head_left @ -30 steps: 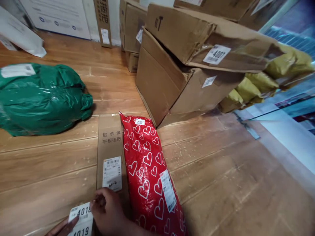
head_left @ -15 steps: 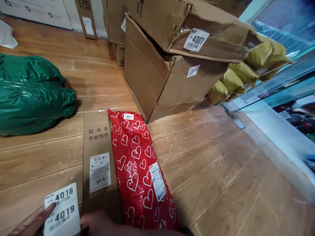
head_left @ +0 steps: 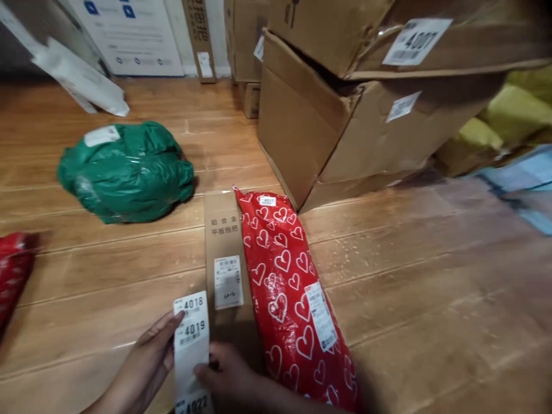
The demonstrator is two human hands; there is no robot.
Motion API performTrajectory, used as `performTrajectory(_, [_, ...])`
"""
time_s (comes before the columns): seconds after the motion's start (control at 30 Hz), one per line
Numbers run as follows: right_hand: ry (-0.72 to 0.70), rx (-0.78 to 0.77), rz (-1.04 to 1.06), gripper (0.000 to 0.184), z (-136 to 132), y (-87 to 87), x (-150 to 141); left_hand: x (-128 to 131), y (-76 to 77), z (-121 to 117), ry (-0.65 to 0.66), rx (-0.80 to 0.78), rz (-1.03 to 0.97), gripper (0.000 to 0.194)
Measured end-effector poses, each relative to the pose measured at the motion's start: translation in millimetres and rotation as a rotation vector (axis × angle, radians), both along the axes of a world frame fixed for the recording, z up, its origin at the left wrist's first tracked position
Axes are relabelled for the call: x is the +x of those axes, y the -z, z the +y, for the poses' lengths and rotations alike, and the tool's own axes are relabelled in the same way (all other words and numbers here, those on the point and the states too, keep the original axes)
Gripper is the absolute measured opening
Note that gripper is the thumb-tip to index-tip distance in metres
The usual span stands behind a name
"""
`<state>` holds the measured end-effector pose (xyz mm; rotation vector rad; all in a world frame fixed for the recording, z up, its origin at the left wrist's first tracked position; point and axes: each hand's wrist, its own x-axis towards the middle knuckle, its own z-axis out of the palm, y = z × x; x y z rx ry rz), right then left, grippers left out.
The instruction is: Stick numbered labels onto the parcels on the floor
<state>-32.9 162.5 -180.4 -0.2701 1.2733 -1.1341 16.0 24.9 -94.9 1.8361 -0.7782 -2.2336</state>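
Hands (head_left: 152, 349) closed on label strip (head_left: 188, 357)

And down below the hands, the label strip (head_left: 188, 356) runs clean out of the picture, its 4022 label sliced by the edge! The narrow carton (head_left: 222, 247) disappears behind the right hand (head_left: 226, 368); its waybill (head_left: 228, 282), just beyond, has print too small to read! Right of that hand, the heart-patterned parcel (head_left: 288, 290) loses its near end; far left of the left hand (head_left: 150, 351), another red parcel (head_left: 12, 270) is cut off
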Motion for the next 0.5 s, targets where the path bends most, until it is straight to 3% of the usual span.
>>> performTrajectory(0.17, [0.012, 0.019, -0.032, 0.040, 0, 1.7, 2, -1, -1.0, 0, 0.027, -0.004, 0.098, 0.048])
performTrajectory(0.4, [0.029, 0.022, -0.081, 0.037, 0, 0.4, 5, 4, 5.8, 0, 0.039, -0.010, 0.120, 0.052])
performTrajectory(0.5, [-0.033, 0.010, 0.016, 0.033, -2, -10.3, -5, 1, 2.8, -1, 0.027, 0.010, 0.108, 0.055])
